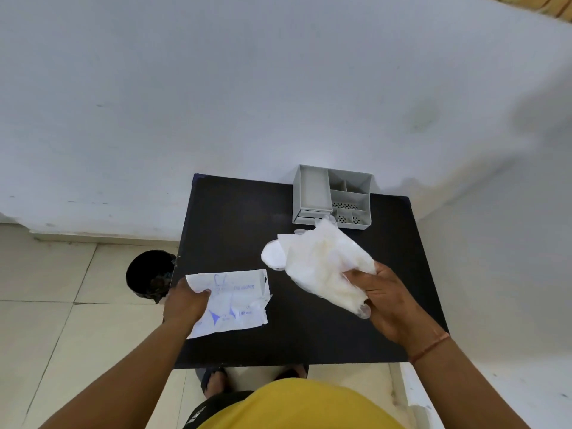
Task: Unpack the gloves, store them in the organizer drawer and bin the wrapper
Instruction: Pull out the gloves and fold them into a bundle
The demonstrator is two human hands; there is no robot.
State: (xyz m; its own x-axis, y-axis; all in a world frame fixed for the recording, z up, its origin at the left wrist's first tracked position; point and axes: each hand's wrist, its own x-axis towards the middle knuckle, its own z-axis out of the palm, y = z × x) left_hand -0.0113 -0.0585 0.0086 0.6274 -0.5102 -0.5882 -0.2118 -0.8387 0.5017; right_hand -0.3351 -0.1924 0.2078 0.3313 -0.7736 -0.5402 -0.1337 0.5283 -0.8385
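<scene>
- Black table (235, 224) is standing against a pale wall, on a tiled floor (46, 274).
- Grey organizer (332, 198) is sitting on the table's far edge, compartments open upward.
- Black bin (150, 275) is standing on the floor, just beside the table's left edge.

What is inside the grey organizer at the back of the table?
The compartments of the grey organizer look empty; some have perforated floors. The gloves in the right hand cover its front lower edge, so the drawer there is mostly hidden.
</scene>
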